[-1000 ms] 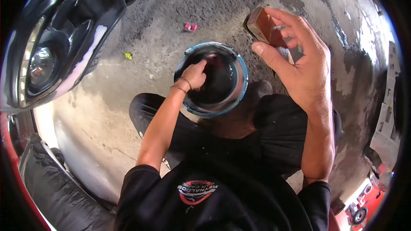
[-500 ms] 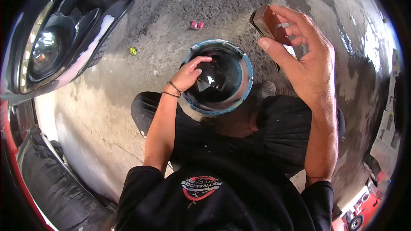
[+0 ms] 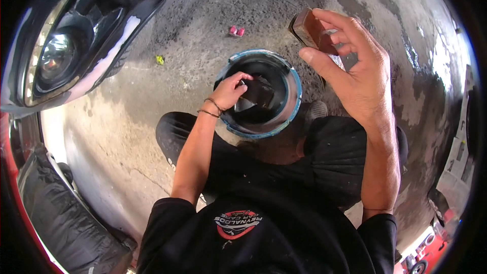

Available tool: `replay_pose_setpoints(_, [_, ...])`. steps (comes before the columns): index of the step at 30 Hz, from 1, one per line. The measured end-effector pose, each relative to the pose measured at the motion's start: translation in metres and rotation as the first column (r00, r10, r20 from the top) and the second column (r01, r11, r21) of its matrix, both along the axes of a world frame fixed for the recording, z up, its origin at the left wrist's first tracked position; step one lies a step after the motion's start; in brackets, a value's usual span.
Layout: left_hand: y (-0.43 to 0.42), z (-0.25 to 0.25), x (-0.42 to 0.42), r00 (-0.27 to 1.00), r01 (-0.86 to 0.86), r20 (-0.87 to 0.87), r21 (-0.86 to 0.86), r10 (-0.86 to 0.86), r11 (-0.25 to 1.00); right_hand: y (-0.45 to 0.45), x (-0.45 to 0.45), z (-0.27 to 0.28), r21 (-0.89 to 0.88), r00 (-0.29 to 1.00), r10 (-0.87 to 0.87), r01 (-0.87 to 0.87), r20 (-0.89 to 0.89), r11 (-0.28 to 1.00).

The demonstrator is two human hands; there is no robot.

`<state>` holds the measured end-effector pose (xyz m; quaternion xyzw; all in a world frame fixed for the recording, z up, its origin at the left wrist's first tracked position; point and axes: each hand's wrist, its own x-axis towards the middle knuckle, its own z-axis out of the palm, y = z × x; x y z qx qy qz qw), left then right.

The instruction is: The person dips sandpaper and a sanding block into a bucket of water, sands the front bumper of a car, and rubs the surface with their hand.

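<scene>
A round bucket with a worn blue rim point(image 3: 293, 102) stands on the floor between my legs, dark inside. Over its left part, my left hand point(image 3: 231, 90) is closed on a dark flat sheet point(image 3: 257, 93), its fingers bent at the sheet's upper left edge. Raised at the right, my right hand point(image 3: 355, 61) grips a reddish-brown block point(image 3: 308, 28) between thumb and fingers. Something dark and thin lies along the block's left side; what it is I cannot tell.
A dark car front with a headlight point(image 3: 58, 56) and a pale patch fills the upper left. Pink point(image 3: 236, 31) and yellow point(image 3: 160, 60) scraps lie on the concrete floor. A black padded item point(image 3: 66, 213) is at the lower left, a red vehicle point(image 3: 431, 248) at the lower right.
My left hand has risen from deep in the bucket toward its left side, and the dark sheet has come into view. My right hand still holds the block.
</scene>
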<state>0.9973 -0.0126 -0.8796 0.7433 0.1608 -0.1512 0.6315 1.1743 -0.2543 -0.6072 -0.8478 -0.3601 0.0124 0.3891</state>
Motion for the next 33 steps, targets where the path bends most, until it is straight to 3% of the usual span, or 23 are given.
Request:
replay_pose_setpoints(2, [-0.004, 0.007, 0.003, 0.978, 0.153, -0.182, 0.292, -0.102, 0.944, 0.001, 0.000, 0.002, 0.019, 1.000, 0.014, -0.014, -0.002, 1.000])
replay_pose_setpoints(3, [-0.006, -0.008, -0.004, 0.990, 0.136, -0.010, 0.336, -0.141, 0.932, 0.001, 0.000, 0.002, 0.018, 1.000, 0.009, -0.009, 0.001, 1.000])
replay_pose_setpoints(4, [-0.004, -0.022, -0.008, 0.967, 0.251, -0.055, 0.405, -0.250, 0.879, 0.001, 0.001, 0.003, 0.028, 1.000, 0.024, -0.024, 0.015, 0.999])
replay_pose_setpoints(6, [-0.018, -0.010, 0.006, 0.784, 0.620, -0.457, 0.525, -0.421, 0.584, 0.000, 0.001, 0.005, 0.035, 0.999, 0.034, -0.035, 0.034, 0.999])
replay_pose_setpoints(7, [-0.032, -0.002, 0.008, 0.784, 0.619, -0.451, 0.528, -0.426, 0.581, -0.001, 0.000, 0.006, 0.039, 0.999, 0.021, -0.022, 0.030, 0.999])
replay_pose_setpoints(9, [-0.063, 0.011, 0.008, 0.944, 0.312, -0.251, 0.892, -0.215, 0.327, -0.004, 0.001, 0.007, 0.038, 0.999, -0.001, 0.000, 0.033, 0.999])
replay_pose_setpoints(12, [-0.080, 0.009, 0.055, 0.884, 0.370, -0.256, 0.895, -0.392, 0.248, -0.010, 0.002, 0.009, 0.050, 0.994, -0.040, 0.036, 0.098, 0.998])
replay_pose_setpoints(14, [-0.094, -0.013, 0.092, 0.755, 0.649, -0.471, 0.635, -0.456, 0.420, -0.013, -0.001, 0.016, 0.062, 0.990, -0.062, 0.054, 0.124, 0.997])
replay_pose_setpoints(15, [-0.099, -0.051, 0.090, 0.863, 0.495, -0.279, 0.637, -0.422, 0.591, -0.014, -0.003, 0.018, 0.068, 0.989, -0.067, 0.059, 0.132, 0.996])
replay_pose_setpoints(16, [-0.103, -0.062, 0.092, 0.863, 0.492, -0.272, 0.644, -0.425, 0.586, -0.016, -0.005, 0.020, 0.070, 0.990, -0.072, 0.064, 0.121, 0.995])
replay_pose_setpoints(18, [-0.116, -0.077, 0.084, 0.843, 0.522, -0.398, 0.766, -0.361, 0.376, -0.022, -0.006, 0.023, 0.073, 0.990, -0.091, 0.083, 0.108, 0.994])
replay_pose_setpoints(19, [-0.119, -0.102, 0.049, 0.947, 0.068, 0.010, 0.970, -0.320, 0.233, -0.026, -0.008, 0.025, 0.078, 0.989, -0.106, 0.098, 0.102, 0.992])
replay_pose_setpoints(20, [-0.111, -0.111, 0.045, 0.941, 0.080, 0.004, 0.969, -0.338, 0.232, -0.029, -0.009, 0.025, 0.082, 0.988, -0.123, 0.116, 0.094, 0.990])
replay_pose_setpoints(22, [-0.098, -0.124, 0.040, 0.873, 0.477, -0.417, 0.837, -0.253, 0.268, -0.036, -0.012, 0.029, 0.081, 0.985, -0.142, 0.134, 0.095, 0.988])
replay_pose_setpoints(26, [-0.041, -0.149, 0.045, 0.742, 0.644, -0.548, 0.742, -0.387, 0.184, -0.042, -0.010, 0.028, 0.102, 0.985, -0.136, 0.124, 0.111, 0.987])
replay_pose_setpoints(28, [-0.010, -0.116, 0.039, 0.890, 0.395, -0.089, 0.639, -0.447, 0.659, -0.042, -0.008, 0.024, 0.102, 0.987, -0.124, 0.114, 0.106, 0.988])
replay_pose_setpoints(29, [-0.007, -0.082, 0.042, 0.893, 0.392, -0.094, 0.643, -0.440, 0.658, -0.041, -0.006, 0.023, 0.101, 0.988, -0.109, 0.098, 0.111, 0.990])
replay_pose_setpoints(30, [-0.006, -0.036, 0.046, 0.929, 0.367, -0.179, 0.320, -0.325, 0.874, -0.039, -0.004, 0.021, 0.108, 0.988, -0.102, 0.090, 0.113, 0.990])
replay_pose_setpoints(31, [-0.004, -0.008, 0.046, 0.928, 0.234, -0.290, -0.035, -0.234, 0.972, -0.038, -0.003, 0.018, 0.063, 0.994, -0.093, 0.089, 0.054, 0.994])
replay_pose_setpoints(32, [0.003, -0.003, 0.042, 0.934, 0.219, -0.282, -0.026, -0.218, 0.975, -0.034, -0.001, 0.016, 0.017, 0.997, -0.081, 0.081, -0.002, 0.997])
replay_pose_setpoints(33, [0.012, 0.002, 0.037, 0.974, 0.226, -0.023, 0.072, -0.225, 0.971, -0.030, -0.001, 0.016, -0.027, 0.998, -0.057, 0.056, -0.015, 0.998])
